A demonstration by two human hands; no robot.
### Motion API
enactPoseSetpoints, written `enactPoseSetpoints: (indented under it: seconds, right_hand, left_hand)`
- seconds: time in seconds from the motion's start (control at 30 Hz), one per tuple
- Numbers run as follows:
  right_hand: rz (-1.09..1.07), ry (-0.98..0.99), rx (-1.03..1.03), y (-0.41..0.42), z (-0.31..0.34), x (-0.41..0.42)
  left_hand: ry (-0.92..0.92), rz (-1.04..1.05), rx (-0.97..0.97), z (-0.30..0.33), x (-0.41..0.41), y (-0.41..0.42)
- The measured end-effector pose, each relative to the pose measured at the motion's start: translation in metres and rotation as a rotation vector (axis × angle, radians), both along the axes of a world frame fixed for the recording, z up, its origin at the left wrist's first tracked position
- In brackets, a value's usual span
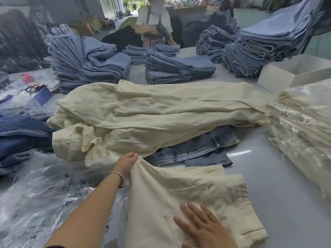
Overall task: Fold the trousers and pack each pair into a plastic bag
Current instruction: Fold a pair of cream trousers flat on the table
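Observation:
A cream pair of trousers [180, 190] lies in front of me on the grey table, its pockets facing up. My left hand [126, 162] grips a bunched fold of its fabric at the far edge. My right hand [200, 224] presses flat on the seat near a back pocket, fingers straight. Behind it a heap of cream trousers [161, 111] lies across the table. Clear printed plastic bags [44, 199] are spread at the near left.
Jeans [200, 149] stick out from under the cream heap. Bagged cream trousers [304, 126] lie at the right, beside a white box [286, 74]. Stacks of folded blue jeans [86, 59] fill the back. Darker jeans [19, 133] sit left. A person [154, 24] stands across the table.

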State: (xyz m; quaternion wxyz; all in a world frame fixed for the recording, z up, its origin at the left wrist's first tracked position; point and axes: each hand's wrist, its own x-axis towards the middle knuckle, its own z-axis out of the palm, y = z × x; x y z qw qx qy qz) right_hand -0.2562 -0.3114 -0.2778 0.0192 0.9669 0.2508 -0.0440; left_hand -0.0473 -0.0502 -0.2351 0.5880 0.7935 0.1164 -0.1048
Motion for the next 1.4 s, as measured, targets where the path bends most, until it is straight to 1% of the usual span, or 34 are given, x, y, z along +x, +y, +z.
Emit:
enactPoseSetpoints:
  seconds: [0.03, 0.1, 0.13, 0.17, 0.2, 0.23, 0.27, 0.3, 0.33, 0.37, 0.4, 0.43, 0.5, 0.57, 0.63, 0.7, 0.73, 0.77, 0.8, 0.83, 0.87, 0.9, 0.97, 1.0, 1.03, 1.07, 1.1, 1.17, 1.27, 1.33, 1.4]
  right_hand:
    - [-0.004, -0.012, 0.01, 0.001, -0.002, 0.001]
    - [-0.008, -0.018, 0.032, 0.0, -0.004, 0.001]
    - [-0.003, -0.038, 0.038, -0.001, -0.007, 0.001]
    - [0.006, -0.061, 0.039, -0.003, -0.009, 0.002]
    - [0.011, -0.054, 0.042, -0.003, -0.009, 0.003]
    - [0.006, -0.036, 0.05, -0.003, -0.008, 0.004]
    - [-0.015, -0.006, 0.075, -0.002, -0.006, 0.005]
    - [-0.049, 0.014, 0.123, -0.001, -0.003, 0.007]
    - [-0.098, 0.02, 0.197, 0.002, 0.001, 0.011]
    - [-0.149, 0.018, 0.295, 0.005, 0.004, 0.017]
    - [-0.2, 0.036, 0.35, 0.006, 0.007, 0.022]
    - [-0.249, 0.017, 0.348, 0.005, 0.008, 0.027]
    - [-0.291, -0.148, 0.242, -0.002, 0.004, 0.041]
    - [-0.312, -0.167, 0.18, -0.011, 0.002, 0.05]
    - [-0.31, -0.153, 0.169, -0.018, -0.001, 0.056]
    - [-0.257, -0.134, 0.173, -0.026, -0.004, 0.06]
    - [-0.234, -0.12, 0.18, -0.03, -0.004, 0.061]
    - [-0.219, -0.103, 0.187, -0.033, -0.004, 0.064]
    - [-0.215, -0.083, 0.195, -0.035, -0.003, 0.065]
    - [-0.221, -0.066, 0.202, -0.035, -0.003, 0.066]
    - [-0.234, -0.045, 0.212, -0.034, -0.002, 0.066]
    - [-0.242, -0.039, 0.209, -0.034, -0.004, 0.065]
    - [-0.239, -0.037, 0.178, -0.034, -0.004, 0.065]
    - [-0.241, -0.044, 0.187, -0.033, -0.003, 0.064]
    - [-0.252, -0.055, 0.22, -0.031, -0.003, 0.063]
    - [-0.271, -0.061, 0.256, -0.029, -0.001, 0.062]
    - [-0.285, -0.051, 0.272, -0.027, 0.001, 0.06]
    - [-0.297, -0.044, 0.285, -0.026, 0.001, 0.059]
    - [-0.308, -0.033, 0.271, -0.027, -0.001, 0.059]
    - [-0.306, -0.03, 0.261, -0.028, -0.002, 0.059]
    - [-0.296, -0.039, 0.263, -0.029, -0.003, 0.058]
  left_hand:
    - [-0.003, 0.017, 0.01, -0.005, 0.005, -0.005]
    - [-0.049, 0.115, -0.062, -0.005, 0.011, -0.015]
    - [-0.116, 0.171, -0.076, -0.003, 0.012, -0.019]
    - [-0.213, 0.211, -0.002, 0.002, 0.01, -0.023]
    - [-0.347, 0.229, 0.164, 0.006, 0.004, -0.024]
    - [-0.518, 0.228, 0.361, 0.006, -0.006, -0.025]
    - [-0.69, 0.167, 0.534, 0.002, -0.021, -0.027]
    - [-0.804, 0.055, 0.674, -0.008, -0.04, -0.03]
    - [-0.837, -0.07, 0.798, -0.022, -0.06, -0.033]
    - [-0.766, -0.197, 0.907, -0.038, -0.079, -0.036]
    - [-0.609, -0.329, 1.002, -0.049, -0.091, -0.038]
    - [-0.462, -0.42, 1.066, -0.059, -0.094, -0.039]
    - [-0.273, -0.475, 1.097, -0.071, -0.088, -0.043]
    - [-0.22, -0.443, 1.125, -0.07, -0.08, -0.05]
    - [-0.221, -0.433, 1.108, -0.066, -0.077, -0.054]
    - [-0.273, -0.458, 1.042, -0.06, -0.084, -0.048]
    - [-0.348, -0.466, 1.001, -0.055, -0.092, -0.038]
    - [-0.439, -0.442, 0.934, -0.049, -0.104, -0.025]
    - [-0.517, -0.365, 0.857, -0.044, -0.118, -0.008]
    - [-0.557, -0.242, 0.794, -0.04, -0.135, 0.013]
    - [-0.553, -0.101, 0.758, -0.037, -0.153, 0.037]
    - [-0.499, 0.034, 0.748, -0.034, -0.173, 0.063]
    - [-0.309, 0.248, 0.759, -0.026, -0.212, 0.111]
    - [-0.2, 0.315, 0.756, -0.022, -0.231, 0.131]
    - [-0.102, 0.339, 0.739, -0.018, -0.248, 0.146]
    - [-0.032, 0.327, 0.715, -0.015, -0.265, 0.155]
    - [0.002, 0.289, 0.685, -0.013, -0.28, 0.158]
    - [-0.009, 0.132, 0.653, -0.018, -0.305, 0.151]
    - [-0.048, -0.183, 0.781, -0.033, -0.326, 0.123]
    - [-0.011, -0.245, 0.812, -0.041, -0.328, 0.11]
    - [-0.043, -0.231, 0.854, -0.045, -0.325, 0.106]
